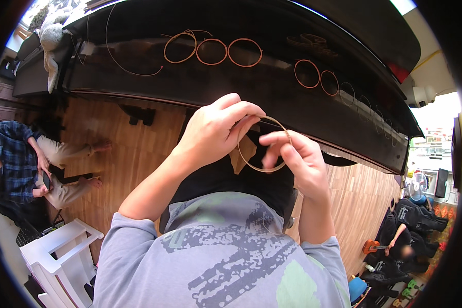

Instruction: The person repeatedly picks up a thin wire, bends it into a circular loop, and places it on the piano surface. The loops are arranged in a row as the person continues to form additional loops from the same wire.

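1 wire coil [245,159], your side of black panel [190,88] | your left hand [213,129] pinches it; right hand [307,161]: grip unclear | likely light, springy; hold rim

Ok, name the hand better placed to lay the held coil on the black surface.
Probably the left hand: it pinches the coil at its top, nearer the black surface; the right hand sits lower.
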### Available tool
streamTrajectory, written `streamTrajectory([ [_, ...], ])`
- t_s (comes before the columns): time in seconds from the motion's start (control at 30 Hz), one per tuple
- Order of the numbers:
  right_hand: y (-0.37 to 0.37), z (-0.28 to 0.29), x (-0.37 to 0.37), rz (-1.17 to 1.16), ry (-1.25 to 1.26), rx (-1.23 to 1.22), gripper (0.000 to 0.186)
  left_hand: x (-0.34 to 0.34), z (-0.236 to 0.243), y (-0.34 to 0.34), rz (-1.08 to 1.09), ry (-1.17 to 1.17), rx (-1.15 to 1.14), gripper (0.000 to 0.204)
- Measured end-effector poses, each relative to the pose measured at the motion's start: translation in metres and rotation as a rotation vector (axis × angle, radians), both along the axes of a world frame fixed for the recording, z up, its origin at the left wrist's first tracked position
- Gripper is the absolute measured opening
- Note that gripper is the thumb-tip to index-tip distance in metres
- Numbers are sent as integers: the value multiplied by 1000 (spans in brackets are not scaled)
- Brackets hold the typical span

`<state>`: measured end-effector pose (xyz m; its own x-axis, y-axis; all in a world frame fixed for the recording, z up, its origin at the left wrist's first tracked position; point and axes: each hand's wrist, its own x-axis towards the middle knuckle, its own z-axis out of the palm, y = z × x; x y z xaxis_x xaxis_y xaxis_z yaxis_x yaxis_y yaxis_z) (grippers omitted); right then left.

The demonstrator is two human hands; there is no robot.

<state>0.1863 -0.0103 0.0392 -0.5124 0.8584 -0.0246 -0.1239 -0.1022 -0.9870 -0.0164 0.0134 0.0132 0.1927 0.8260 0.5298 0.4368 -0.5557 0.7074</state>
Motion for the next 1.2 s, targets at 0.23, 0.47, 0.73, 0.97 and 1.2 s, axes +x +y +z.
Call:
streamTrajectory([
  [0.23, 4, -27, 7, -72, -2, -253, 24, -18, -5, -6, -31, 29, -194, 23],
  [0.47, 10, -24, 18, -54, 90, -219, 23, -33, -5, -2, -12, -6, -277, 25],
  [0.73, 17, -21, 12, -79, 269, -312, 34, -18, 4, -21, 52, 164, -131, 67],
  [0.97, 18, -26, 4, 30, 280, -376, 32, -1, 16, -13, -111, 192, -44, 35],
  [1.2, 15, -22, -2, -92, 31, -300, 22, -2, 12, -2, -56, -45, -416, 9],
])
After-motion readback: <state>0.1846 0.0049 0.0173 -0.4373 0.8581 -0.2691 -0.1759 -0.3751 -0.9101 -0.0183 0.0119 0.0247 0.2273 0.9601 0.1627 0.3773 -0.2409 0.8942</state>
